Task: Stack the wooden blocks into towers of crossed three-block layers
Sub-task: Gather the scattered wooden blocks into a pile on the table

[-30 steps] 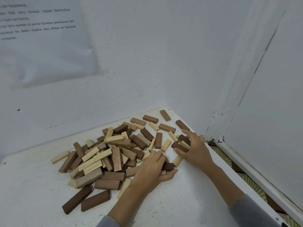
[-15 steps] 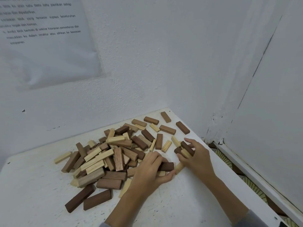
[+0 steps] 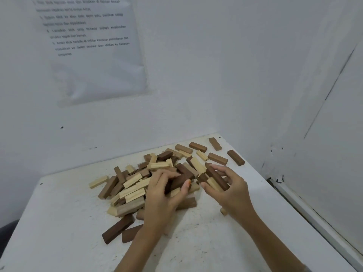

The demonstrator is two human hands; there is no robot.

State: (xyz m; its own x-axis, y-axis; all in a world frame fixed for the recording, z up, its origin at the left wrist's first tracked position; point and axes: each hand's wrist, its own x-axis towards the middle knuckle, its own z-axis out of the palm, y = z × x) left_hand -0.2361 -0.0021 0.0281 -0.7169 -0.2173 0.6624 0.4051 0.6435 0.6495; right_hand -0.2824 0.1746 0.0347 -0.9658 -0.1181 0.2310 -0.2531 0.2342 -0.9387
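Observation:
A loose pile of light and dark wooden blocks point(image 3: 135, 190) covers the middle of the white table point(image 3: 59, 222). My left hand point(image 3: 163, 199) lies over the pile's right side, fingers and thumb curled round a dark brown block point(image 3: 179, 181). Just to its right, my right hand point(image 3: 229, 191) holds a few blocks lifted off the table, a long dark one point(image 3: 217, 176) and a pale one point(image 3: 213, 183) among them. No tower stands anywhere in view.
Single brown blocks point(image 3: 235, 157) lie scattered toward the table's far right corner. White walls close in behind and to the right. A printed sheet point(image 3: 92, 46) hangs on the back wall. The table's right edge point(image 3: 290, 209) drops to a patterned floor.
Both hands have closed on blocks and lifted them from the pile's right side. My right hand drew back from the far blocks toward my left hand.

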